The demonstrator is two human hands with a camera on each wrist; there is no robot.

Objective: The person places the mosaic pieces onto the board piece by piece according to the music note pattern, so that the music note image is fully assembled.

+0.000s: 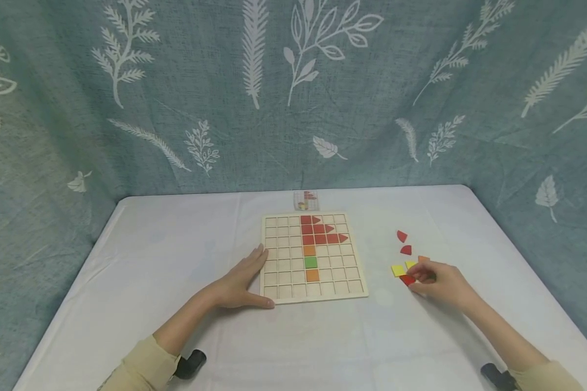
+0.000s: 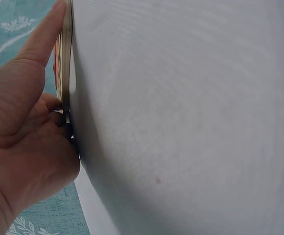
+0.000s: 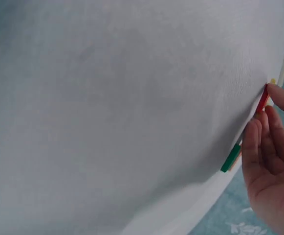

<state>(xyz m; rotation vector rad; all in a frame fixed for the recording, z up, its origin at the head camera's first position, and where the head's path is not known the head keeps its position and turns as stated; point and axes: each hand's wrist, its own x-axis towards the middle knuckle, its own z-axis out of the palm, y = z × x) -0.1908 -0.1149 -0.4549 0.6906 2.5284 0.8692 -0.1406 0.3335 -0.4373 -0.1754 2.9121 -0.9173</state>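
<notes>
My left hand [image 1: 239,277] lies with fingers spread along the left edge of a wooden grid board [image 1: 279,295], its thumb at the near left corner. Red tiles [image 1: 307,229] form three rows with pointed ends on the board. Below them in one column sit an orange tile [image 1: 310,250], a green tile [image 1: 311,263] and another orange one. On the right, my right hand [image 1: 442,282] pinches a red tile [image 3: 262,98] between thumb and fingers, low at the cloth. Beside the fingers lie yellow tiles [image 1: 398,270], and a green tile [image 3: 231,157] shows under the hand.
Two red rounded pieces [image 1: 402,236] lie beyond the right hand, and an orange tile [image 1: 423,259] is just behind its fingers. A small picture card [image 1: 305,200] lies behind the board. White cloth [image 1: 176,233] covers the table, with a patterned teal curtain [image 1: 215,70] behind.
</notes>
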